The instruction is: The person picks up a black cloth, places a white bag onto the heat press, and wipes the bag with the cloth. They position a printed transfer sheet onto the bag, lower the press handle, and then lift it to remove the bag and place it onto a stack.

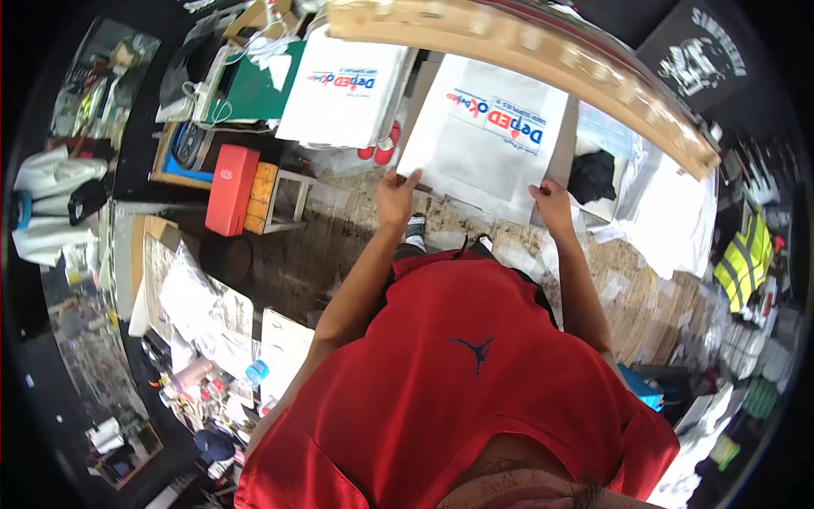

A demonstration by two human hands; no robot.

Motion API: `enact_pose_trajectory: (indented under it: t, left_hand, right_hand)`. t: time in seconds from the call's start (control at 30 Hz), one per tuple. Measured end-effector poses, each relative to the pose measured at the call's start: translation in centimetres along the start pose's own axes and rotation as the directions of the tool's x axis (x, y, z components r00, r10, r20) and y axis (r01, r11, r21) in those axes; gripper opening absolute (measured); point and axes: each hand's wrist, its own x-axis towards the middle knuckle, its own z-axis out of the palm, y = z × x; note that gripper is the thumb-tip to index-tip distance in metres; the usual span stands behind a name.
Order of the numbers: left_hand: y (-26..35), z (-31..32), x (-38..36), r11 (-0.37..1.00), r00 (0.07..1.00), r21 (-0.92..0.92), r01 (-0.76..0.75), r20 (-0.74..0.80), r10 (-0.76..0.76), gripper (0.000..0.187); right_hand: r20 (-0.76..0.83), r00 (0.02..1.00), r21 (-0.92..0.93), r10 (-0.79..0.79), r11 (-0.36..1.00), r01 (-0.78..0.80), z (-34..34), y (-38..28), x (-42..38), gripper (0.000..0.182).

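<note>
A flat white printed sheet (483, 161) with blue and red "DepEd OK" lettering lies in front of me, its print upside down from where I stand. At its near left corner, my left hand (396, 197) pinches the edge between thumb and fingers. My right hand (551, 204) is closed on the near right corner in the same way. The near edge stretches between both hands. To the left rests a stack of white printed sheets (343, 93) bearing the same lettering.
A long wooden beam (526, 42) runs across the far side. Black cloth (593, 176) and white material (674, 212) lie at right. On the left are a green board (263, 81), a red box (231, 188) and a wooden stool (263, 199). Red shoes (387, 144) sit below the stack.
</note>
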Motion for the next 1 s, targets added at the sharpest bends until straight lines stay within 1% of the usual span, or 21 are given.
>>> enact_pose_trajectory:
  t: [0.03, 0.07, 0.1, 0.17, 0.23, 0.3, 0.33, 0.37, 0.43, 0.5, 0.53, 0.57, 0.6, 0.63, 0.7, 0.77, 0.83, 0.87, 0.93, 0.97, 1.0]
  left_hand:
    - [-0.4, -0.8, 0.8, 0.976, 0.997, -0.203, -0.082, -0.006, 0.082, 0.018]
    - [2.5, -1.4, 1.0, 0.960, 0.995, -0.262, -0.102, -0.035, 0.096, 0.010]
    - [2.3, -3.3, 2.6, 0.956, 0.993, -0.270, -0.114, -0.056, 0.103, 0.010]
    - [6.4, -6.0, 4.0, 0.882, 0.980, -0.426, -0.200, -0.095, 0.176, 0.011]
    - [6.5, -10.6, 6.5, 0.900, 0.962, -0.346, -0.265, -0.161, 0.221, 0.013]
    - [8.8, -13.9, 8.3, 0.922, 0.948, -0.282, -0.267, -0.247, 0.199, 0.013]
    - [8.1, -16.1, 10.0, 0.927, 0.946, -0.262, -0.270, -0.253, 0.204, 0.012]
    - [7.3, -18.0, 12.2, 0.899, 0.904, -0.205, -0.387, -0.276, 0.326, 0.015]
    - [6.2, -21.0, 16.1, 0.882, 0.831, -0.043, -0.470, -0.358, 0.425, 0.016]
    - [4.3, -24.0, 18.9, 0.902, 0.846, -0.058, -0.429, -0.375, 0.378, 0.019]
    - [4.2, -25.0, 19.6, 0.980, 0.917, 0.005, -0.197, -0.352, 0.186, 0.025]
    - [4.2, -25.8, 20.0, 0.996, 0.939, 0.072, 0.049, -0.343, -0.021, 0.033]
    - [4.3, -25.7, 20.1, 0.977, 0.922, 0.165, 0.134, -0.381, -0.063, 0.038]
    - [2.8, -26.4, 20.8, 0.977, 0.938, 0.171, 0.131, -0.340, -0.066, 0.034]
    - [0.2, -27.2, 21.4, 0.955, 0.946, 0.227, 0.191, -0.301, -0.118, 0.028]
    - [-3.7, -27.9, 22.6, 0.962, 0.936, 0.097, 0.256, -0.272, -0.222, 0.023]
    - [-3.9, -27.1, 22.6, 0.954, 0.927, 0.122, 0.272, -0.299, -0.226, 0.022]
    - [-3.7, -26.5, 22.5, 0.958, 0.909, 0.072, 0.278, -0.341, -0.238, 0.022]
    - [-3.6, -25.6, 23.0, 0.965, 0.883, -0.025, 0.260, -0.398, -0.248, 0.022]
    - [-3.5, -25.5, 23.6, 0.965, 0.882, -0.028, 0.262, -0.400, -0.251, 0.022]
    - [-3.5, -25.5, 24.3, 0.968, 0.897, 0.023, 0.251, -0.381, -0.224, 0.022]
  right_hand:
    - [0.019, 1.000, -0.009, -0.010, 1.000, 0.010, 0.9, -0.9, 0.1, 0.025]
    - [0.068, 0.998, 0.064, 0.016, 0.998, -0.021, 1.9, -2.5, 0.0, 0.023]
    - [0.116, 0.992, 0.133, 0.041, 0.989, -0.057, 3.1, -4.2, 0.1, 0.021]
    - [0.160, 0.987, 0.178, 0.017, 0.983, -0.046, 6.9, -8.4, 0.0, 0.018]
    - [0.143, 0.982, 0.143, -0.121, 0.985, 0.101, 11.2, -11.9, 0.9, 0.020]
    - [0.187, 0.971, 0.156, -0.149, 0.980, 0.120, 14.9, -16.2, 1.7, 0.021]
    - [0.211, 0.964, 0.160, -0.161, 0.979, 0.129, 16.9, -18.0, 2.3, 0.020]
    - [0.235, 0.956, 0.165, -0.175, 0.977, 0.138, 18.7, -19.6, 3.1, 0.020]
    - [0.249, 0.956, 0.117, -0.155, 0.985, 0.129, 22.1, -22.5, 4.5, 0.019]
    - [0.274, 0.952, 0.067, -0.139, 0.990, 0.126, 25.0, -24.6, 6.2, 0.018]
    - [0.319, 0.943, 0.028, -0.093, 0.996, 0.089, 26.8, -25.0, 7.3, 0.020]
    - [0.362, 0.931, -0.013, -0.045, 0.999, 0.053, 28.8, -24.9, 8.7, 0.022]
    - [0.295, 0.949, -0.122, -0.110, 0.981, 0.151, 32.7, -21.7, 12.3, 0.027]
    - [0.294, 0.949, -0.116, -0.113, 0.982, 0.152, 33.3, -22.1, 12.7, 0.027]
    - [0.444, 0.893, -0.498, -0.069, 0.810, 0.310, 34.0, -23.1, 13.2, 0.029]
    - [0.458, 0.885, -0.514, -0.078, 0.790, 0.335, 34.4, -23.7, 13.2, 0.025]
    - [0.317, 0.947, -0.432, 0.052, 0.897, 0.095, 35.1, -23.5, 13.6, 0.024]
    - [0.261, 0.956, -0.337, 0.133, 0.941, -0.039, 35.3, -23.6, 13.8, 0.021]
    - [0.268, 0.959, -0.393, 0.092, 0.919, 0.022, 35.2, -23.7, 14.5, 0.021]
    - [0.281, 0.958, -0.443, 0.051, 0.893, 0.082, 35.3, -23.7, 14.8, 0.022]
    - [0.285, 0.957, -0.447, 0.055, 0.891, 0.081, 35.3, -23.6, 15.1, 0.022]
